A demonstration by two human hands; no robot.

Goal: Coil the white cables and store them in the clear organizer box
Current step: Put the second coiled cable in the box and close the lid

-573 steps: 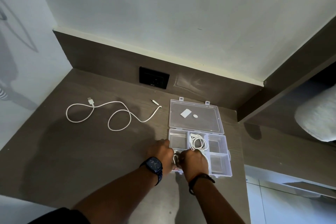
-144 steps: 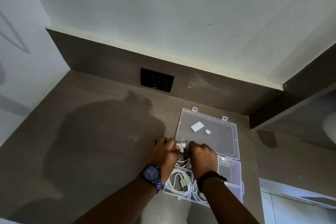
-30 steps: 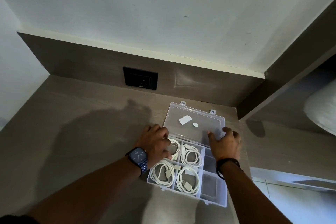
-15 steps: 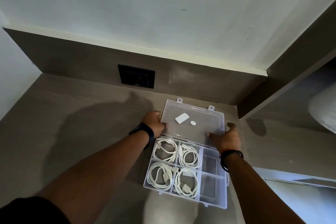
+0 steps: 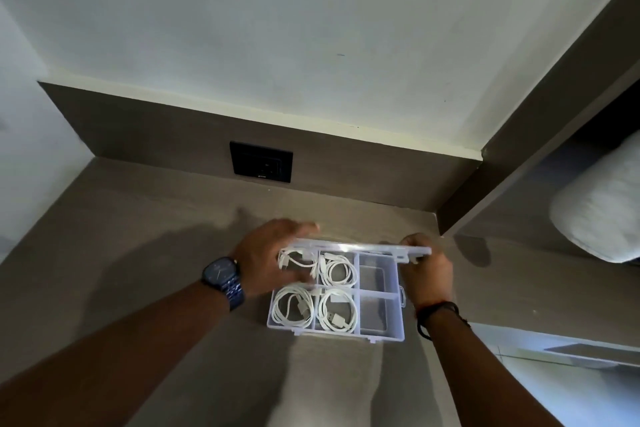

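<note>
Four coiled cables lie in the box; left hand and right hand grip the half-raised lid; only closing appears left.

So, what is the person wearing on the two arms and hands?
The left hand has a dark smartwatch with a blue link band at the wrist. The right hand has a thin dark cord bracelet at the wrist. Both forearms are bare; no gloves or rings show.

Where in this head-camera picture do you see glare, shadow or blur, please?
Head view: glare streaks the raised lid; the left hand and right hand are slightly motion-blurred; arm shadows darken the desk; wide-angle distortion bends the wall edges.
</note>
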